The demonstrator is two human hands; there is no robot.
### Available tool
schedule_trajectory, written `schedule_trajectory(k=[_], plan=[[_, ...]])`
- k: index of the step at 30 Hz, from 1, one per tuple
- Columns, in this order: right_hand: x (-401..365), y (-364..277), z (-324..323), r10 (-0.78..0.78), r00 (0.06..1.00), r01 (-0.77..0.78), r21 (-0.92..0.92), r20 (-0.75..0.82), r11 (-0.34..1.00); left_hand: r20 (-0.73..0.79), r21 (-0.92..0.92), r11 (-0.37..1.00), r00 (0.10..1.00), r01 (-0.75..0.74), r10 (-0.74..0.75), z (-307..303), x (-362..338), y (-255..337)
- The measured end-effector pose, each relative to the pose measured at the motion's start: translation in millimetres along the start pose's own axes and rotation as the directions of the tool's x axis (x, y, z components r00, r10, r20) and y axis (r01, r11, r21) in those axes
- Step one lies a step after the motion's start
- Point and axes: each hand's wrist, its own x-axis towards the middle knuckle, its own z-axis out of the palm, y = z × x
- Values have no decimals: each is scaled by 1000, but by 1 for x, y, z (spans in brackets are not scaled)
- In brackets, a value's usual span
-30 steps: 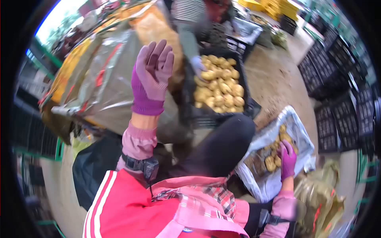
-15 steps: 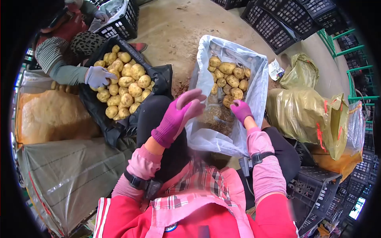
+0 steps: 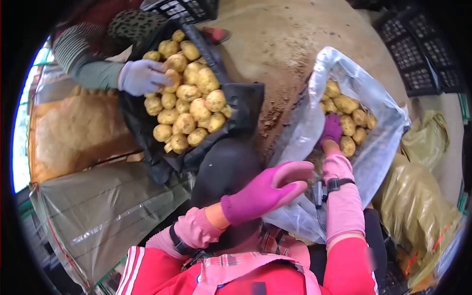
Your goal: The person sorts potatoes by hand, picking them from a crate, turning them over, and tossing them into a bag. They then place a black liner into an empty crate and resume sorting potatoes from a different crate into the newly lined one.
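left hand (image 3: 268, 191): purple-pink glove, open, fingers together, thumb apart from them. Hovers over the near left side of the pale liner, fingertips pointing toward the right forearm. Glove touches none of the potatoes.
right hand (image 3: 331, 129): purple glove, down inside the pale-lined container, back of hand up, at the left edge of the potatoes there. Fingertips hidden, so can't tell if it grips one.
potatoes in pale liner (image 3: 346, 104): loose group toward the far end, some touching each other, skins yellow-brown with dark patches.
pale liner (image 3: 381, 101): translucent plastic, folded out over the rim, covers the container walls. Sits in front of the person, to the right.
black-lined container (image 3: 248, 105): left of the pale one, well apart from it at the far end. Black liner spreads over its near corner, beside the person's knee (image 3: 228, 164).
potatoes in black liner (image 3: 188, 93): heaped, many more than in the pale liner.
co-worker's hand (image 3: 144, 77): pale glove, comes in from the left, fingers curled at a potato on the left side of the heap.
floor (image 3: 275, 29): brown, loose soil scattered between the two containers.
black crates (image 3: 418, 54): far right, openwork sides.
sacks (image 3: 418, 196): olive plastic, right of the pale liner.
grey sheet (image 3: 113, 206): near left, creased and shiny.
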Motion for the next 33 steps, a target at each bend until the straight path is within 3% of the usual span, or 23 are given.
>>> schedule_trajectory(k=[1,3,4,8,13,19,22,23,24,26,27,30,31,32,33], plan=[[4,0,-12,2,993,-9,57,115,998,0,5,1000,1000,1,-1,0,0,1],[1,-3,-33,29,990,-58,209,141,976,-32,-114,993,999,-26,23,4,-2,-5],[4,2,-38,34,988,-69,229,152,971,-29,-85,995,998,-51,49,2,-2,-2],[30,5,-46,24,989,-56,219,146,974,-17,-89,992,996,-86,84,4,-6,-3],[-1,10,-15,-35,999,25,221,39,975,-14,-59,990,991,-131,131,3,-9,-8],[-39,-7,28,-39,980,-1,202,193,979,24,112,971,978,-210,208,-4,-2,-14],[-37,-2,27,-82,978,22,295,192,955,5,126,973,981,-191,192,-8,-2,-11],[-38,4,24,-122,982,57,391,145,918,29,141,967,977,-214,212,-7,1,-13],[-40,9,21,-179,980,111,513,84,851,51,-76,976,977,-202,207,-6,2,-16],[-50,29,6,-268,963,169,823,-21,542,-24,-180,979,995,-98,95,-5,-5,-9],[-79,23,-85,-216,877,-383,897,428,222,-80,-13,988,985,-151,150,-8,-2,-15],[-133,42,-209,-262,886,-329,917,383,228,-207,63,975,953,-213,221,-12,10,-35],[-150,46,-232,-311,878,-301,925,364,233,-109,417,843,902,-340,418,-18,14,-44],[-168,47,-241,-369,886,-261,960,280,100,-6,702,575,804,-419,594,-24,16,-52],[-188,40,-256,-422,888,-218,975,183,-37,57,791,444,774,-421,631,-25,16,-54]])
